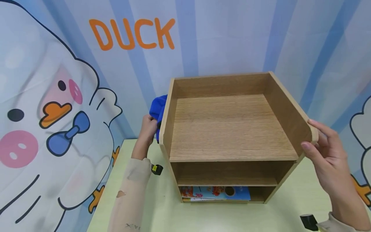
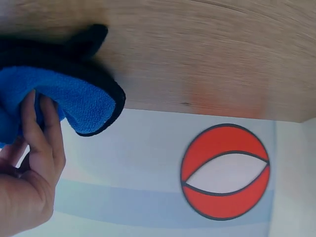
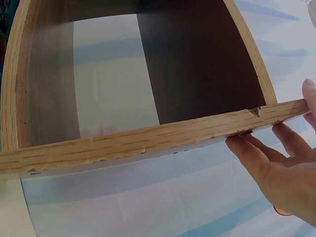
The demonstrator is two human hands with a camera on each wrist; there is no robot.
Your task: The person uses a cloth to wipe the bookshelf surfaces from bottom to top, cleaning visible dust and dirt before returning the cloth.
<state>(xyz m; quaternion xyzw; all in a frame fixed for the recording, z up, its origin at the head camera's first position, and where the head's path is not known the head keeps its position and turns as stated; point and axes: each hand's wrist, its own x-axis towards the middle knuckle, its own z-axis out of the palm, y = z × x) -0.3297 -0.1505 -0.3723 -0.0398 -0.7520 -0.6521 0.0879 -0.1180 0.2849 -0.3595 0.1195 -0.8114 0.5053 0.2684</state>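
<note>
A small wooden desktop shelf (image 1: 226, 129) stands upright on the table, with a deep top tray and two lower compartments. At its left side, my left hand (image 1: 148, 129) holds a bunched blue cloth (image 1: 158, 108). Up close in the left wrist view, the cloth's dark-edged blue towelling (image 2: 89, 101) lies against the wooden panel, fingers pressed into its folds. My right hand (image 1: 330, 158) grips the front upper corner of the right side panel, thumb on the inner side. In the right wrist view, its fingers (image 3: 256, 158) lie along the panel's edge.
Picture books (image 1: 214, 192) lie flat in the bottom compartment. Pale green tabletop (image 1: 226, 219) extends around the shelf. Behind it hangs a blue striped backdrop (image 1: 226, 38) with duck drawings. Each wrist carries a small black device, such as the left one (image 1: 157, 169).
</note>
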